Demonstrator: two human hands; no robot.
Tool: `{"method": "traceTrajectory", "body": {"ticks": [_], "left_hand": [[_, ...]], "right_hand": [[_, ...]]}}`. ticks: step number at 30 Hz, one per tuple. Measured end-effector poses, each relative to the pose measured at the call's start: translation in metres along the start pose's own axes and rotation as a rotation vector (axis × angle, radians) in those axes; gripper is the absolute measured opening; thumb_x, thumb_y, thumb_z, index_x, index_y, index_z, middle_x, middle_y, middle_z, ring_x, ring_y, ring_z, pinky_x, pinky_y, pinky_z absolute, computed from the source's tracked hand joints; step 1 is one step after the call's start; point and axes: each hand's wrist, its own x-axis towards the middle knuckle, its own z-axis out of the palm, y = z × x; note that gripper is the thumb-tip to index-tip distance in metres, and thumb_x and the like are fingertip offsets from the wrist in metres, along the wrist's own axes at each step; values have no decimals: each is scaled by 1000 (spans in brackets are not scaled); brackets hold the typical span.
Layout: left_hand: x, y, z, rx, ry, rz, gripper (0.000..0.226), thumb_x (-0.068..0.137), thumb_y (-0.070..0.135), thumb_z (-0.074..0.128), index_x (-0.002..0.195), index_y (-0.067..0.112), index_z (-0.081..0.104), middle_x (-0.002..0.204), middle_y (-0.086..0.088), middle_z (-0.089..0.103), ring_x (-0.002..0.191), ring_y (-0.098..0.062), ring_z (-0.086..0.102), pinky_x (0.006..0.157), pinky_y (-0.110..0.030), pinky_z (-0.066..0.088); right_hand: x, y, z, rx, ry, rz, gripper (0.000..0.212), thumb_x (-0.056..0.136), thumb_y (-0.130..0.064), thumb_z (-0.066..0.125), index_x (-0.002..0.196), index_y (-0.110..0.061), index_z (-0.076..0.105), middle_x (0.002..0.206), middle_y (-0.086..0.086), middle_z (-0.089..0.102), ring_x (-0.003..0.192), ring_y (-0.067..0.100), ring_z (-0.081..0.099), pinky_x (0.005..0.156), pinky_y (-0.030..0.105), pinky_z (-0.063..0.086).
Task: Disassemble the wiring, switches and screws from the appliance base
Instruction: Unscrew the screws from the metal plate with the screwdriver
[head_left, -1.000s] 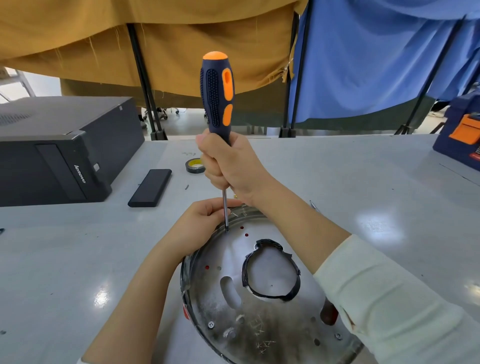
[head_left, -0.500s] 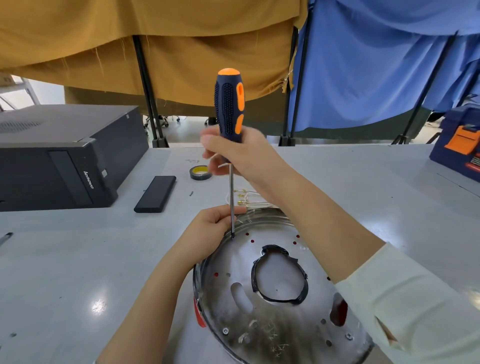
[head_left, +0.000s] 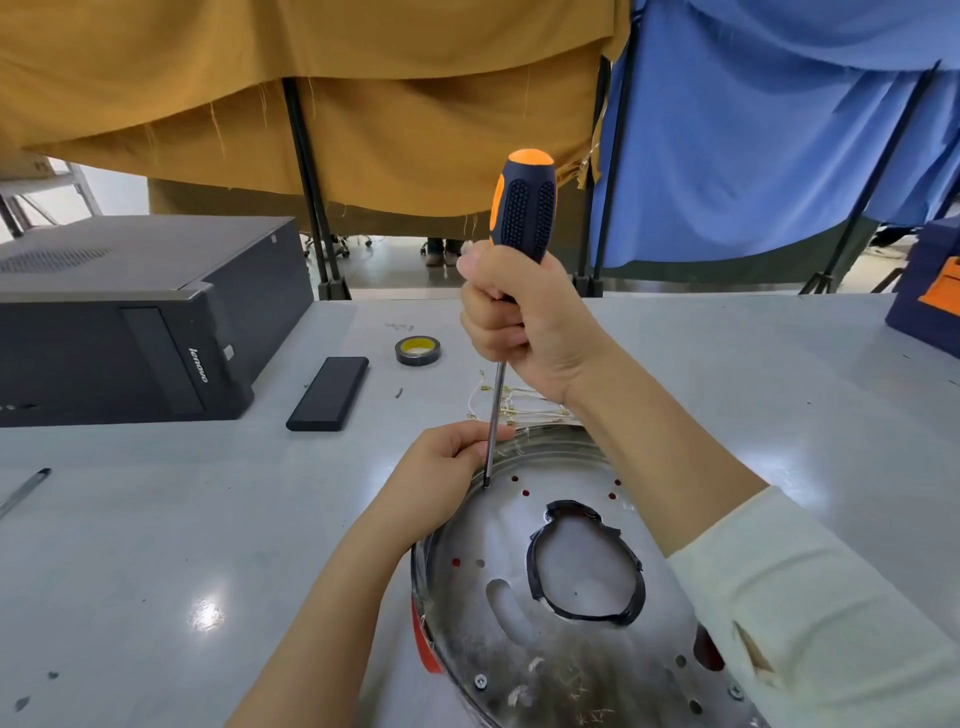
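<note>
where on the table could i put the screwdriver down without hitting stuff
Bare table lies right of the right hand, up to the blue case. Another bare patch lies left of the appliance base, below the computer. It is crowded behind the base: wires, tape roll, black bar.

R hand (head_left: 524, 322) grips screwdriver (head_left: 522, 208), apparently upright.

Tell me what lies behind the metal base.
Behind the base a bundle of pale wires lies on the table, farther back a tape roll. The right hand covers part of the wires.
</note>
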Motion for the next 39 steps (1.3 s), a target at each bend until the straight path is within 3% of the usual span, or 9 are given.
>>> {"method": "traceTrajectory", "body": {"ticks": [4,9,14,20,24,27,32,35,39], "left_hand": [[0,-1,1,-1,13,-17,35,98,13,44,101,39,67,108,15,68,102,0,61,79,-5,42],[1,-3,12,15,50,-17,36,98,12,42,102,36,69,56,21,59,50,3,48,48,-4,36],[-3,1,24,-52,76,-2,40,98,10,44,92,43,65,94,25,66,92,10,58,66,3,38],[-6,3,24,-54,86,-8,39,98,10,44,91,43,65,81,26,65,72,18,57,58,2,38],[-6,3,22,-38,86,-4,42,98,11,43,87,46,63,78,24,65,64,17,55,54,0,37],[-7,2,22,-23,75,-2,41,98,13,43,89,48,63,86,26,65,72,18,56,57,1,37],[-8,4,23,-49,69,-2,43,98,13,45,87,50,63,94,30,65,90,18,57,66,3,39],[-8,4,24,-42,66,-14,39,98,14,44,95,45,66,100,21,69,95,6,61,69,-2,43],[-6,2,24,-10,63,-16,38,98,14,41,107,38,69,102,8,72,88,-11,64,74,-17,46]], "right_hand": [[-4,6,5,-61,59,-117,26,94,-14,56,74,-15,39,55,1,34,43,14,31,41,22,26],[-12,7,2,-272,345,-262,28,89,-24,66,97,-9,43,80,11,57,58,12,58,53,18,46],[-17,7,0,-204,479,-252,20,94,-21,59,91,-13,40,72,3,40,50,12,38,44,19,36],[-18,-1,7,-82,268,-200,39,92,-13,61,63,-18,35,45,-9,32,35,7,26,36,13,25],[-18,-1,6,-45,133,-217,27,94,-8,56,76,-15,37,49,-9,35,37,7,28,36,14,26],[-21,5,1,-98,186,-283,23,93,-13,58,91,-12,34,61,-2,42,42,13,36,39,20,33],[-22,13,-4,-179,448,-352,22,89,-21,64,94,-18,43,70,-10,55,57,14,54,52,31,50],[-20,13,-1,-264,511,-319,19,94,-22,59,88,-22,41,67,-8,45,55,15,41,51,29,38],[-22,7,10,-179,371,-288,28,91,-22,64,69,-24,46,53,-9,40,42,7,35,41,15,31]]}}
